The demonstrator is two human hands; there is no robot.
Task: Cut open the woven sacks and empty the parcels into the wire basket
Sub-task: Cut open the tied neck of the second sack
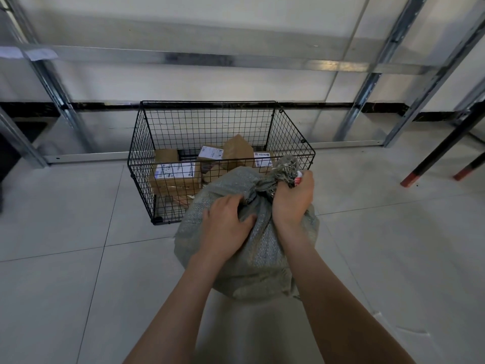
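Item: one woven sack [262, 258], grey-green, full and rounded, standing on the tiled floor [78, 258] just in front of the wire basket [170, 165] and overlapping its near right corner in the view; neck tied off, frayed top tuft pointing up and to the right. Left hand [225, 227]: lies on the upper shoulder of the sack, fingers curled into the loose fabric just below the neck, gripping it. Right hand [291, 198]: closed in a fist round the gathered neck; a small red-and-white item [298, 177] shows at the top of the fist (what it is cannot be told). Basket: black mesh, open-topped, on the floor against the lower rail of the metal racking [183, 57]. Contents: several cardboard parcels [174, 179] with white printed labels, the largest at the left, smaller ones tilted behind it towards the right. Behind: pale wall with a dark skirting strip. Far right: two slanted black legs [443, 153] with red tips, well apart from the sack.
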